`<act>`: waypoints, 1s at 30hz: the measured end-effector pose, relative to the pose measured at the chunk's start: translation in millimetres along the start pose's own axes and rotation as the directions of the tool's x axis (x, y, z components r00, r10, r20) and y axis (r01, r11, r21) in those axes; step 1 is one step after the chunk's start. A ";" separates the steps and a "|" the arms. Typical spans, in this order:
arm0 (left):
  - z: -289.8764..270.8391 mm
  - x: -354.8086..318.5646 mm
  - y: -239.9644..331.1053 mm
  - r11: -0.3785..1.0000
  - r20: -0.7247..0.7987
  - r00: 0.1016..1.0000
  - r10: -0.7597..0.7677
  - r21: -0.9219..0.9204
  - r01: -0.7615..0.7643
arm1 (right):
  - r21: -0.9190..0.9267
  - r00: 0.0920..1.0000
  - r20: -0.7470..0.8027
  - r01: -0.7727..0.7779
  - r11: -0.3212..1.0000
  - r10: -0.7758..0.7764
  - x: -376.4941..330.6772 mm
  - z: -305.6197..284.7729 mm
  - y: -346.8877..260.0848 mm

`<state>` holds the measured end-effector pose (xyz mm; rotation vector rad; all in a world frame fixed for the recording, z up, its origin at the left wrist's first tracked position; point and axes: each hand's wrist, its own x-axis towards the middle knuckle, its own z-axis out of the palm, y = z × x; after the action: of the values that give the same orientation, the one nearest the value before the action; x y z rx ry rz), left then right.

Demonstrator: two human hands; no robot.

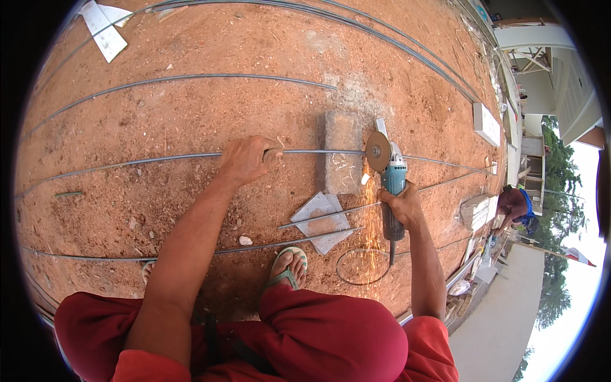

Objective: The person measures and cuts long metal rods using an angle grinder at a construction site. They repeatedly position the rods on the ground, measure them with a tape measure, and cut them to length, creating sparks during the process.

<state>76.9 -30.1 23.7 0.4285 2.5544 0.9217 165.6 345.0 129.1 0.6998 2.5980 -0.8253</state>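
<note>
My left hand (247, 159) is closed around a long thin steel bar (305, 151), left of a grey concrete block (344, 162) on which the bar rests. In my right hand (402, 202) is a teal and black angle grinder (393, 181), gripped by its body. Its brown cutting disc (378, 151) meets the bar just right of the block. Orange sparks (370, 235) stream from the disc toward my feet. A black cord (363, 282) loops on the ground below the grinder's tail end.
More steel bars lie across the reddish dirt (191, 114), with a bundle of rods (382, 35) at the far side. A square tile (321, 223) lies below the block. My sandalled foot (289, 267) is close to the bars. At the right, another person (512, 205) bends near a white block (478, 212).
</note>
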 end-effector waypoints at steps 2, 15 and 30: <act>2.7 -1.0 -2.1 1.000 -0.027 1.000 0.004 -0.009 -0.005 | -0.003 1.000 0.002 0.011 1.000 -0.011 -1.2 0.5 -2.4; 1.8 -3.9 -3.3 0.999 -0.034 0.998 0.048 0.010 -0.048 | 0.049 1.000 0.014 0.022 0.999 -0.022 2.7 0.6 19.6; -11.4 -6.5 -1.6 0.988 0.002 0.994 0.111 -0.105 -0.110 | 0.165 0.967 -0.247 -0.014 0.986 0.056 -85.7 -0.8 24.1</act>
<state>77.1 -40.1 32.4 0.5464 2.4822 1.0855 249.3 332.5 156.5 0.9505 2.7515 -1.0048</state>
